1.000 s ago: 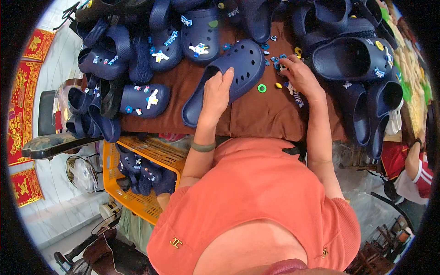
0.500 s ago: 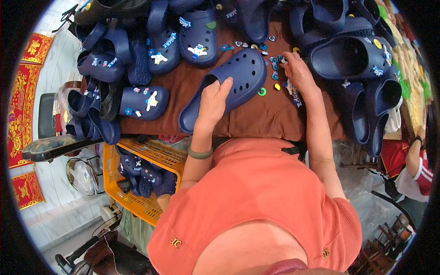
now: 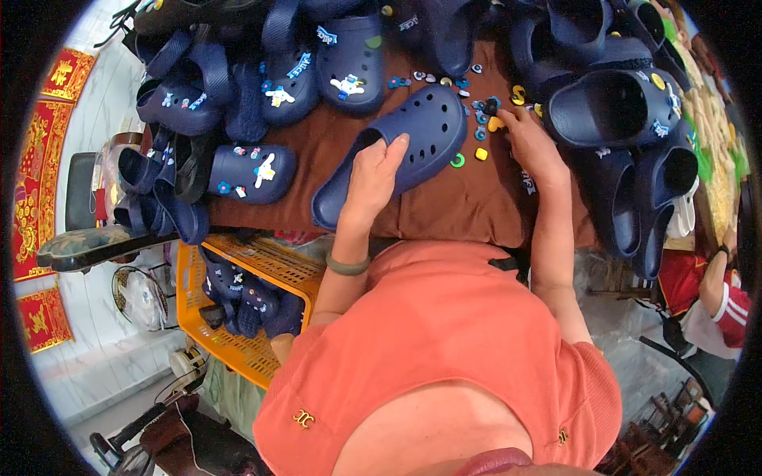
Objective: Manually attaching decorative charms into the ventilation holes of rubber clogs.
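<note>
My left hand point(image 3: 377, 176) is closed on a navy foam clog point(image 3: 425, 127), thumb on top and fingers around its side. The clog is tilted, its holed toe toward the far right and its heel toward me; no charms show on it. My right hand point(image 3: 533, 147) is bent over a scatter of small shoe charms point(image 3: 479, 119), its fingertips closed at a dark charm point(image 3: 492, 105) and an orange-yellow one point(image 3: 495, 124). Near the clog's toe lie a green ring charm point(image 3: 457, 160) and a yellow charm point(image 3: 481, 154). A white-and-blue charm is partly hidden under my right wrist.
Navy clogs with charms point(image 3: 349, 63) crowd the far left of the brown cloth point(image 3: 444, 214). More clogs point(image 3: 603, 107) are stacked on the right. An orange crate point(image 3: 238, 357) with clogs stands below the left table edge. Another person's arm point(image 3: 714, 282) shows at far right.
My right hand has shifted slightly right and toward me among the charms. An orange-yellow charm and a dark one now show at its fingertips. The left hand keeps its hold on the clog.
</note>
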Demonstrator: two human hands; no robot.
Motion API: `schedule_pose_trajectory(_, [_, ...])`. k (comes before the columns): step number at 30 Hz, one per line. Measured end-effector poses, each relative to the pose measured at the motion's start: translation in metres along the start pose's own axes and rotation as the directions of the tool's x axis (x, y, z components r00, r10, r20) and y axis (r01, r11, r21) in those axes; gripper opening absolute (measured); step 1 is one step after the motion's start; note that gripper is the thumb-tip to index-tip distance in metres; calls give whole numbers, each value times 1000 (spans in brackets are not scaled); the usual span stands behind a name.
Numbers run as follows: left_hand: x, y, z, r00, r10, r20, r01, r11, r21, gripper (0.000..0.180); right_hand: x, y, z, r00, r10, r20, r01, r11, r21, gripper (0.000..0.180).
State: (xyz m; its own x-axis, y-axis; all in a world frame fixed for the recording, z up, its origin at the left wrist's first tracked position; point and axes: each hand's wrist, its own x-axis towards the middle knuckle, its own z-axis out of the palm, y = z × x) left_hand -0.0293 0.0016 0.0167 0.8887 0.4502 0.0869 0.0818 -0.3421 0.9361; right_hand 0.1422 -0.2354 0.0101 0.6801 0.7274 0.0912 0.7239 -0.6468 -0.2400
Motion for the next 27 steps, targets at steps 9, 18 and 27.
schedule_pose_trajectory(9, [3,-1,3,1000,-20,-4,20,995,-97,49,4,-7,-4,983,-102,-150,113,991,68,42])
schedule_pose_trajectory(18, [-1,6,-1,1000,-9,10,9,1000,-5,47,-40,-10,5,968,-233,-88,221,967,-127,46])
schedule_pose_trajectory(27, [-3,13,0,1000,15,13,-15,998,-55,47,9,-10,-3,957,-73,-282,56,996,-65,28])
